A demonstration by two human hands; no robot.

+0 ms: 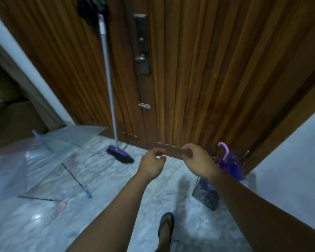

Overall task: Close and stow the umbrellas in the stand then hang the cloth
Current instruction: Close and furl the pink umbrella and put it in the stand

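Observation:
A closed purple umbrella (229, 162) with a curved lilac handle stands in the dark see-through stand (205, 195) by the door at right. Two open clear umbrellas lie on the floor at left: one with a blue handle (49, 148) and, nearer me, one with a pink handle (7, 179). A dark cloth (89, 10) hangs at the top of the door, above the broom's pole. My left hand (151, 163) and my right hand (196, 160) are held out side by side, just left of the purple umbrella. Both have the fingers pinched together, with nothing visible in them.
A purple broom (119, 155) leans against the wooden door (189, 79), whose metal lock plate (142, 44) is at centre. White walls close in at left and right. My sandalled foot (165, 228) stands on the marble floor (116, 188).

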